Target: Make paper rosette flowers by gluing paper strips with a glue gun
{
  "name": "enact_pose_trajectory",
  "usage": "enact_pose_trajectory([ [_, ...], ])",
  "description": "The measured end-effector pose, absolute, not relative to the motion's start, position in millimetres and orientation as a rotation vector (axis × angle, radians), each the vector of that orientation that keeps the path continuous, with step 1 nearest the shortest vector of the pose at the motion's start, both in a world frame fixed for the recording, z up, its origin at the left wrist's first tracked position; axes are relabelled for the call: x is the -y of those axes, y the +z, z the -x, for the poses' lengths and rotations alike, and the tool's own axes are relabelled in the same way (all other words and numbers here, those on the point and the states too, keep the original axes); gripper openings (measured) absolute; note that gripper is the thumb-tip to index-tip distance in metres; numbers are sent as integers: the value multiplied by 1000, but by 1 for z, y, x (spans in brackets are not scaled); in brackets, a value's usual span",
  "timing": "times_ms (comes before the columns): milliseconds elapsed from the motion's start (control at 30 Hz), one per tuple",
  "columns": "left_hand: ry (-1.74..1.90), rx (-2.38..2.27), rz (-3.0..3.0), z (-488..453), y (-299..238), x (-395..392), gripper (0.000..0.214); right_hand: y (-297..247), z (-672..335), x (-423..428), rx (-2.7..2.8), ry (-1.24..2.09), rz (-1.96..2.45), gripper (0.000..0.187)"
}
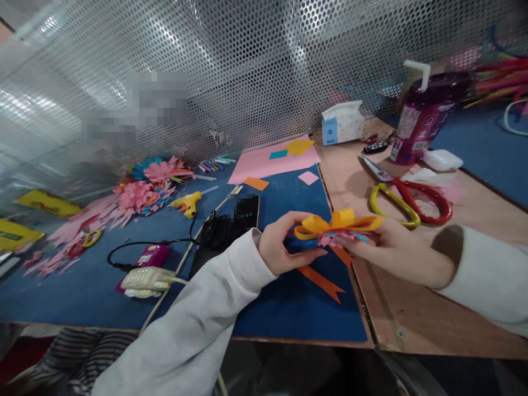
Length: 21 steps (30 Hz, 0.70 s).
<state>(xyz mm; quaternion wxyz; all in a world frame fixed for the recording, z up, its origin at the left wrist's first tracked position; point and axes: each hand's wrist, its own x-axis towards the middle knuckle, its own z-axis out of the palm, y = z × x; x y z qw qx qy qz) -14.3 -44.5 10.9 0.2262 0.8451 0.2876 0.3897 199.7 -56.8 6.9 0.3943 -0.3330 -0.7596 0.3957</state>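
A paper flower with yellow loops over a fringed pink and blue layer is between my two hands, above the blue table mat. Orange paper tails with notched ends hang below it. My left hand curves round its left side, fingers behind and thumb beneath. On the right side, my right hand grips its edge between thumb and fingers. The fingertips behind the flower are partly hidden. Scissors with red and yellow handles lie just beyond my right hand.
Behind lie pink paper sheet and small paper squares. A yellow glue gun, a corded power strip, a phone and fringed paper flowers are leftward. A purple cup and tissue pack stand before the perforated metal screen.
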Motion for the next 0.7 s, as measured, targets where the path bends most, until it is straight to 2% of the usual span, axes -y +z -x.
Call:
enact_pose_trajectory([
  [133, 1164, -603, -2577, 17, 18, 43, 32, 10, -203, 60, 2147, 434, 593, 13],
  [267, 1270, -420, -2871, 19, 26, 47, 22, 10, -207, 63, 2236, 81, 522, 17],
  [467, 1248, -409, -3053, 21, 31, 57, 15, 7, -211, 66, 2278, -46, 516, 21],
  [700, 1305, -361, -3054, 21, 28, 55, 17, 8, -213, 67, 2313, -69, 506, 24],
])
